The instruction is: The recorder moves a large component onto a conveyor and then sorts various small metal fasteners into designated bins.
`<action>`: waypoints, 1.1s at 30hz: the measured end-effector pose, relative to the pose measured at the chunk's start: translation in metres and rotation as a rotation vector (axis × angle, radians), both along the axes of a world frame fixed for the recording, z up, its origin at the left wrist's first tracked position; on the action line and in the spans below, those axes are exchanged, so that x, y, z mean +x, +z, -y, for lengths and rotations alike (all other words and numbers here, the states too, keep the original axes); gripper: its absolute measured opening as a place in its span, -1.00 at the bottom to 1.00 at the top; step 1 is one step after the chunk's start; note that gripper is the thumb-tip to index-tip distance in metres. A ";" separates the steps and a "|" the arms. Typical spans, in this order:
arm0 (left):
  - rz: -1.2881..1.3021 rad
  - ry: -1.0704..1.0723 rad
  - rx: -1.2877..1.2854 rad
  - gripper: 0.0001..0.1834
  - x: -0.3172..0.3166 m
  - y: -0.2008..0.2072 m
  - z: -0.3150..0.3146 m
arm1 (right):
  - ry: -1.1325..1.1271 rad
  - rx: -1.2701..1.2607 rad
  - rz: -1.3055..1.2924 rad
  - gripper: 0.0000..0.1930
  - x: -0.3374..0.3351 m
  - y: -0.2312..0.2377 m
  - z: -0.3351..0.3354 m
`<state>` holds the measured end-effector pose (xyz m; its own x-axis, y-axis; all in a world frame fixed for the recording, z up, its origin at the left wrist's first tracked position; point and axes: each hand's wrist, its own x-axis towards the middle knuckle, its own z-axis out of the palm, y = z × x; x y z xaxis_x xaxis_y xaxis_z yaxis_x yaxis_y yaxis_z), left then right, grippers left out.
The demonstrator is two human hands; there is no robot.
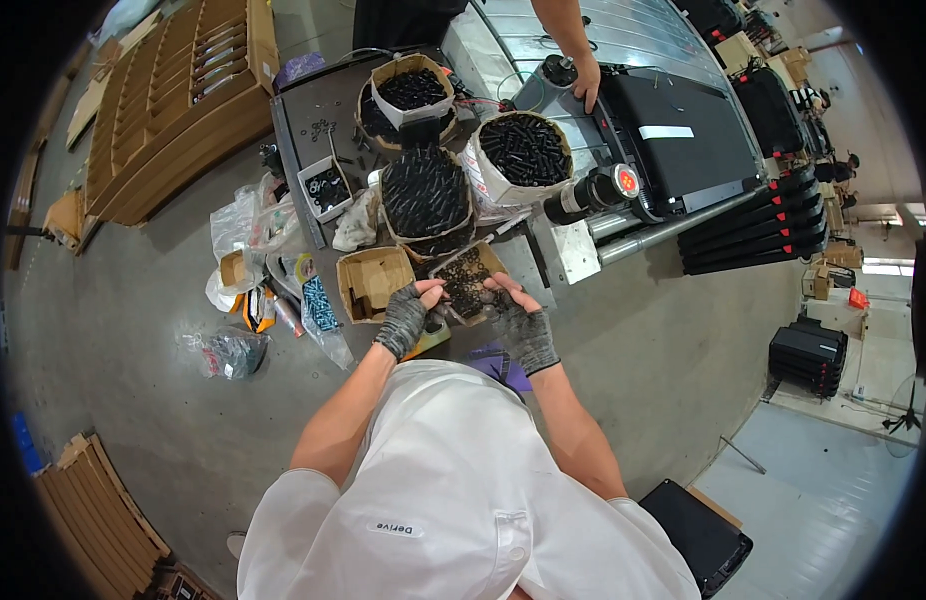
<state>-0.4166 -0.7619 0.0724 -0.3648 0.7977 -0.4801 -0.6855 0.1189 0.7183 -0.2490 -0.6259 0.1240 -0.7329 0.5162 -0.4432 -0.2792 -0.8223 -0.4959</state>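
Note:
Both my hands wear grey fingerless gloves and hover over a shallow box of small dark parts (465, 276) at the near edge of the dark table. My left hand (411, 316) is closed, thumb and fingertips pinched together at the box's left side. Over its right side, my right hand (523, 325) also has its fingers bent together. Whatever either pinch holds is too small to make out. Left of my left hand stands a cardboard box (374, 284) with a few dark pieces in it. Just beyond is a container heaped with black cylindrical parts (425, 195).
More black parts fill a white-lined box (524, 150) and a bag-lined container (413, 90). A small white tray (325, 188) sits on the left. At the far right, another person's hand (586, 82) touches a black case (683, 135). Plastic bags (233, 350) lie on the floor.

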 end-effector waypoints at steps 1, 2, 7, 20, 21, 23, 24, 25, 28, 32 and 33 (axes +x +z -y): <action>-0.001 -0.008 -0.001 -0.64 0.000 0.005 0.000 | 0.027 0.133 0.061 -0.61 -0.003 -0.003 0.002; 0.001 -0.011 -0.004 -0.64 0.000 0.011 0.000 | 0.055 0.265 0.122 -0.60 -0.005 -0.005 0.004; -0.045 -0.016 -0.020 -0.70 0.002 0.018 -0.003 | 0.033 -0.033 0.044 -0.58 -0.012 -0.020 0.000; -0.234 -0.081 -0.007 -0.79 0.003 0.020 -0.006 | 0.072 0.085 0.130 -0.59 -0.008 -0.007 -0.005; -0.234 -0.081 -0.009 -0.79 0.003 0.019 -0.006 | 0.092 0.084 0.127 -0.61 -0.006 -0.009 -0.006; -0.208 -0.096 -0.018 -0.78 0.004 0.019 -0.008 | 0.112 0.082 0.123 -0.64 -0.006 -0.009 -0.006; -0.208 -0.094 -0.019 -0.78 0.004 0.019 -0.009 | 0.116 0.096 0.148 -0.66 -0.005 -0.009 -0.005; -0.189 -0.110 -0.029 -0.78 0.004 0.022 -0.009 | 0.121 0.110 0.173 -0.69 -0.006 -0.008 -0.004; -0.167 -0.129 -0.035 -0.77 0.004 0.023 -0.010 | 0.114 0.101 0.135 -0.72 -0.005 -0.008 -0.005; -0.122 -0.120 -0.020 -0.78 0.007 0.019 -0.010 | 0.101 0.045 0.121 -0.74 -0.003 -0.009 -0.007; -0.122 -0.120 -0.020 -0.78 0.009 0.017 -0.011 | 0.120 0.058 0.132 -0.74 -0.002 -0.010 -0.006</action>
<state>-0.4080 -0.7508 0.0895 -0.3242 0.8298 -0.4543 -0.5738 0.2093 0.7918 -0.2506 -0.6195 0.1135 -0.7283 0.4556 -0.5120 -0.1098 -0.8150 -0.5690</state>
